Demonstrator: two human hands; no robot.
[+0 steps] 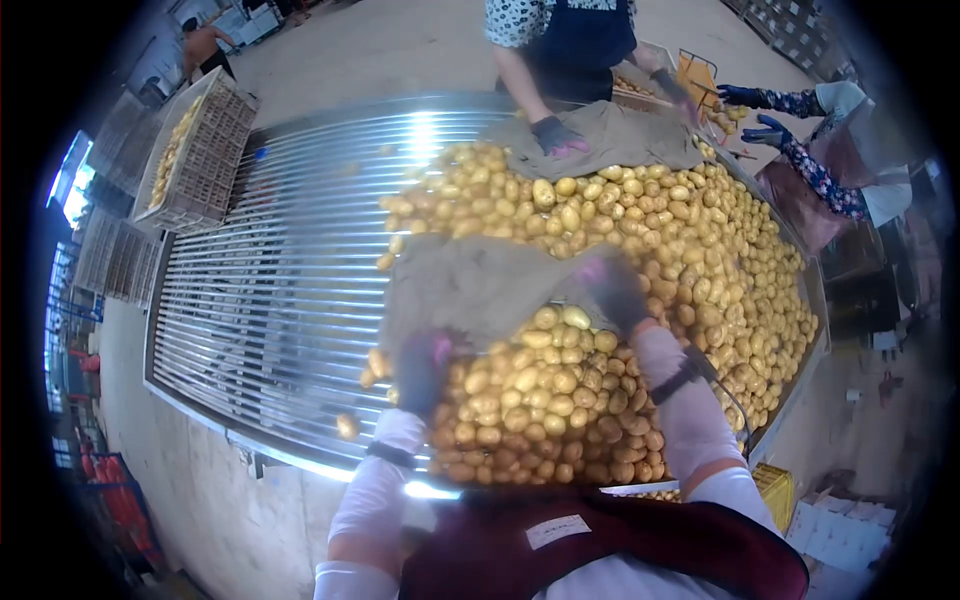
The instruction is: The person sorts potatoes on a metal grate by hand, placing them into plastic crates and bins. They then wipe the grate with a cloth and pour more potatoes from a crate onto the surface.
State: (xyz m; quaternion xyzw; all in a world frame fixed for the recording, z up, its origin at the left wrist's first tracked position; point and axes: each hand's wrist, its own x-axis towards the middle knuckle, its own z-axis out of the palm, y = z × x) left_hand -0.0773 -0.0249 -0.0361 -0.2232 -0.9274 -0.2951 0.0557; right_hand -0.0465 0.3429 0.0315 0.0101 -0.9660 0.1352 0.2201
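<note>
A grey cloth stretches over part of a large heap of yellow potatoes, spread between my two gloved hands. My left hand, in a dark glove with pink on it, is closed on the cloth's near left corner, beside the heap's left edge. At the cloth's right end my right hand, gloved the same way, grips it above the potatoes. Both hands are a little blurred, so the fingertips are hard to see.
Metal rollers extend left of the heap. Across the table, a person's gloved hand presses on a second grey cloth. Another person's gloved hands are at the right. A crate of potatoes stands at the far left.
</note>
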